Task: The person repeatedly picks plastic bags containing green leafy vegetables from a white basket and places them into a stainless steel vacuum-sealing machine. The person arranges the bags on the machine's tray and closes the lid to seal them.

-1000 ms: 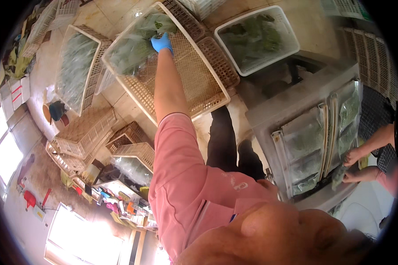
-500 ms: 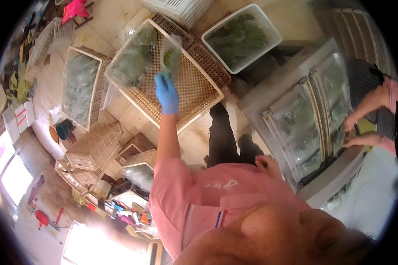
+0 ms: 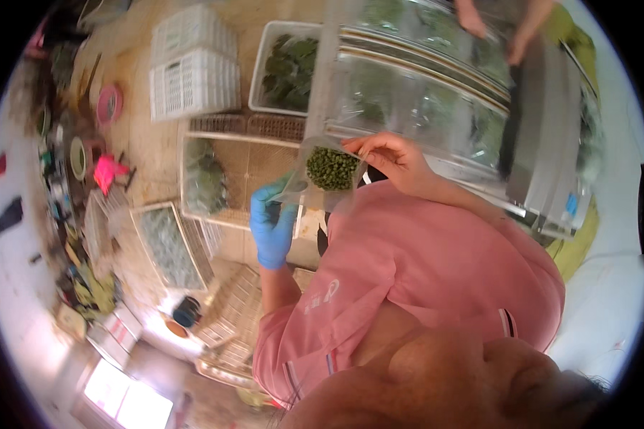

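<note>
The left hand [image 3: 272,222], blue-gloved, has come back from the far tray [image 3: 265,168] and now grips the lower left corner of a clear bag [image 3: 327,174] of green bits. The bare right hand [image 3: 397,159] pinches the bag's top right edge. The bag hangs between both sets of fingers, above the tray

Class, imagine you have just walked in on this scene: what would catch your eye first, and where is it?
Most striking is the clear plastic bag of green leaves at the centre, held between a left hand in a bright blue glove and a bare right hand. Below it the pink shirt fills the lower middle. At upper left stand white slatted crates on the floor.
</note>
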`<action>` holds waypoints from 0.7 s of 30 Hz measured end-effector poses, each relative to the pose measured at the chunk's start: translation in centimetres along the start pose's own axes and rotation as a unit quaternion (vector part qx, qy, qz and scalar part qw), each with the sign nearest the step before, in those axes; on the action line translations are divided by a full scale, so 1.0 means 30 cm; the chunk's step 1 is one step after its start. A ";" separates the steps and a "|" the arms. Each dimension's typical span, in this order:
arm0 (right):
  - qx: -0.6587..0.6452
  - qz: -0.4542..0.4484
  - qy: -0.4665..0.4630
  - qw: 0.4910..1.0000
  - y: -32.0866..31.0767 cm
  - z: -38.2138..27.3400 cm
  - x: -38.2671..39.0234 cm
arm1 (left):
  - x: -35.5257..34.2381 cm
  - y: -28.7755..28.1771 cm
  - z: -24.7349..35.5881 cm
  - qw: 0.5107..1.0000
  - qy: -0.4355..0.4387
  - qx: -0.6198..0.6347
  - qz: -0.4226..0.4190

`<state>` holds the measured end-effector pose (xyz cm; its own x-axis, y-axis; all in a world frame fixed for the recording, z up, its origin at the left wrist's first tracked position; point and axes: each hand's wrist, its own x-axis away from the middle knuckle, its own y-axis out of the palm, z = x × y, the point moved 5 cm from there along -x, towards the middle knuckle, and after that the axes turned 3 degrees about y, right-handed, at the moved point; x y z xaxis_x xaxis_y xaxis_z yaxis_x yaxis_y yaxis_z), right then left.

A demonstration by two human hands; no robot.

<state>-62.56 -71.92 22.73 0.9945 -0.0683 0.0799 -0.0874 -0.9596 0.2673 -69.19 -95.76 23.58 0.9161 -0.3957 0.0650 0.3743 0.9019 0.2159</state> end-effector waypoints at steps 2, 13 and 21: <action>-0.017 0.038 -0.019 0.999 -0.068 -0.060 0.089 | -0.027 0.064 -0.089 0.987 0.013 -0.138 -0.081; -0.020 0.515 0.030 0.857 -0.715 0.118 0.576 | -0.230 0.815 -0.461 0.927 0.006 -0.296 -0.232; 0.345 0.589 0.091 0.725 -1.243 0.233 0.705 | -0.297 1.299 -0.923 0.914 -0.155 -0.256 -0.273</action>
<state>-37.87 -39.49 7.75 0.2244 -0.9745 0.0047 -0.7583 -0.1776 -0.6273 -58.78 -52.30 4.45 0.5173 -0.7703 0.3729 0.8547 0.4867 -0.1805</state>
